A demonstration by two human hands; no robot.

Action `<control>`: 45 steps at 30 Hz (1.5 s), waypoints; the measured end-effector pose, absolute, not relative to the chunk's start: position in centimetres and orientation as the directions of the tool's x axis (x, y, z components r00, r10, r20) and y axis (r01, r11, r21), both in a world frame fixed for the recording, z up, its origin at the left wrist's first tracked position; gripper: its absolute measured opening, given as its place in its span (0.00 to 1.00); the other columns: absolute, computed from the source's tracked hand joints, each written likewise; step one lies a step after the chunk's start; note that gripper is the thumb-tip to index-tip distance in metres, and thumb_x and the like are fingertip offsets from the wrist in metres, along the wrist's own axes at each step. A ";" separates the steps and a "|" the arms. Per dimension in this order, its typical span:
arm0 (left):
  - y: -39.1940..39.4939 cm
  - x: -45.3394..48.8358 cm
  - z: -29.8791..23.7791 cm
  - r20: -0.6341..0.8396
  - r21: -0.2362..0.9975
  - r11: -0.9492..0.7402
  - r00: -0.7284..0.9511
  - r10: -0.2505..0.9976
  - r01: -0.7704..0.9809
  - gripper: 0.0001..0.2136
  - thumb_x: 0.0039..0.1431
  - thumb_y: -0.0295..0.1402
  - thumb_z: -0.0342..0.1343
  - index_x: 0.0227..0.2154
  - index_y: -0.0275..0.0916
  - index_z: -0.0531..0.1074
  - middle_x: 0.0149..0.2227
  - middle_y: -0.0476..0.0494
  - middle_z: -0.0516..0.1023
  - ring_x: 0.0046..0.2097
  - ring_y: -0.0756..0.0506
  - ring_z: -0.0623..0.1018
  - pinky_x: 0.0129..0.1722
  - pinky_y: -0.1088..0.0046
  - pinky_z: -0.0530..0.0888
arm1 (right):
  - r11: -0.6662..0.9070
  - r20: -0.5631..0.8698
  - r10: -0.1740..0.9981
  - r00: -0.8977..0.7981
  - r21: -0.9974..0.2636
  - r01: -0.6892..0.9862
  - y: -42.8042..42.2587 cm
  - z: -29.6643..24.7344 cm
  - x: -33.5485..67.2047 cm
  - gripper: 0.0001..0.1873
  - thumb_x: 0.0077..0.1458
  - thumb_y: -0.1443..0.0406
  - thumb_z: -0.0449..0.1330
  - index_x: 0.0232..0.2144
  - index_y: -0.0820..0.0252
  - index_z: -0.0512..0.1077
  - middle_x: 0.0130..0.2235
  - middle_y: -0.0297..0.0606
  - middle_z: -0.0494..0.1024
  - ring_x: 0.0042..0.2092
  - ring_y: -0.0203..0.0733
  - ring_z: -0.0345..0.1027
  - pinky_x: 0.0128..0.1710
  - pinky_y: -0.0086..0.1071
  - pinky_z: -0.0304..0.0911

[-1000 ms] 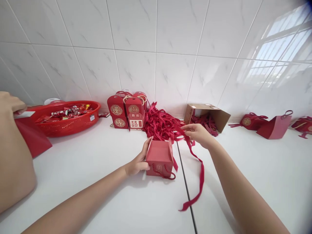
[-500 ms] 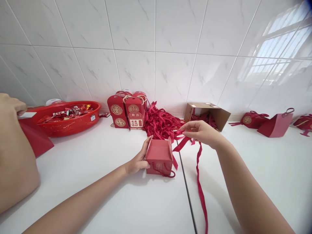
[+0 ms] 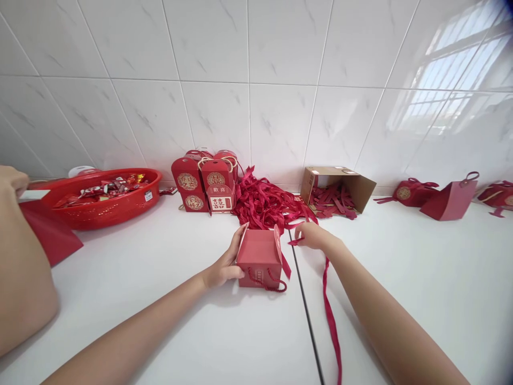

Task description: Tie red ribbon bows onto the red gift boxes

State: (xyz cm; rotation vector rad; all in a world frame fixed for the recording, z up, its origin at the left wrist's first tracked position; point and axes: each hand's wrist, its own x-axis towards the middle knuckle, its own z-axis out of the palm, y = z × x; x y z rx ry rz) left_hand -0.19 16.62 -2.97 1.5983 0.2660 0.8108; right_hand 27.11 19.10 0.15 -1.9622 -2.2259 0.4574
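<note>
A small red gift box with a twisted cord handle on its near face stands on the white table. My left hand grips its left side, thumb at the front corner. To the right of the box, my right hand is closed on a red ribbon, which hangs down toward the near edge. A short ribbon end pokes out from its fingertips. Another piece of ribbon shows beside the box's right side. Behind the box lies a tangled heap of red ribbons.
Several decorated red boxes stand by the tiled wall. A red basin of wrapped sweets is at left, near another person's arm. An open cardboard box holds dark red strips. Finished-looking red boxes sit far right.
My right hand has moved down and slightly left with the ribbon, toward the table beside the gift box. My left hand keeps its grip on the box. The view has shifted slightly.
</note>
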 end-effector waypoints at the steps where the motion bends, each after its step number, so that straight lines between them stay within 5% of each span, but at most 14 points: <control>1: 16.6 -0.2 -2.9 0.343 0.939 -0.211 0.727 0.595 -0.270 0.45 0.49 0.35 0.60 0.63 0.52 0.36 0.63 0.38 0.56 0.61 0.31 0.59 0.58 0.45 0.54 | 0.102 -0.083 0.987 -0.134 -0.316 0.943 19.3 -0.2 27.0 0.07 0.45 0.72 0.62 0.30 0.61 0.77 0.36 0.42 0.78 0.40 0.47 0.71 0.37 0.33 0.64; 6: 16.6 -0.2 -2.8 0.348 0.937 -0.198 0.727 0.591 -0.287 0.46 0.49 0.34 0.60 0.64 0.52 0.34 0.63 0.38 0.55 0.61 0.31 0.59 0.57 0.47 0.55 | 0.151 -0.050 0.982 -0.184 -0.387 0.910 18.7 1.4 27.0 0.04 0.47 0.72 0.60 0.25 0.61 0.75 0.32 0.40 0.79 0.36 0.43 0.71 0.34 0.31 0.64; 13: 16.6 -0.2 -3.2 0.347 0.937 -0.184 0.716 0.606 -0.298 0.47 0.48 0.34 0.60 0.64 0.50 0.35 0.64 0.36 0.53 0.62 0.30 0.59 0.57 0.48 0.57 | 0.303 0.063 0.925 -0.375 -0.717 0.628 14.1 8.0 26.6 0.07 0.49 0.62 0.58 0.28 0.60 0.73 0.28 0.34 0.77 0.29 0.35 0.69 0.30 0.27 0.64; 24: 16.5 -0.2 -3.0 0.325 0.943 -0.146 0.724 0.609 -0.300 0.47 0.47 0.32 0.60 0.64 0.49 0.34 0.64 0.34 0.52 0.62 0.31 0.59 0.57 0.47 0.57 | 0.228 -0.039 0.948 -0.317 -0.612 0.757 13.0 8.8 25.9 0.05 0.47 0.62 0.60 0.28 0.57 0.74 0.28 0.34 0.76 0.28 0.36 0.68 0.23 0.26 0.59; 45: 16.8 -0.2 -3.7 0.345 0.935 -0.159 0.712 0.612 -0.316 0.46 0.47 0.32 0.60 0.63 0.51 0.37 0.64 0.36 0.52 0.62 0.31 0.58 0.57 0.46 0.54 | 0.331 0.112 0.938 -0.328 -0.570 0.752 11.9 9.2 25.4 0.05 0.49 0.64 0.58 0.29 0.57 0.74 0.32 0.35 0.77 0.33 0.37 0.70 0.30 0.27 0.62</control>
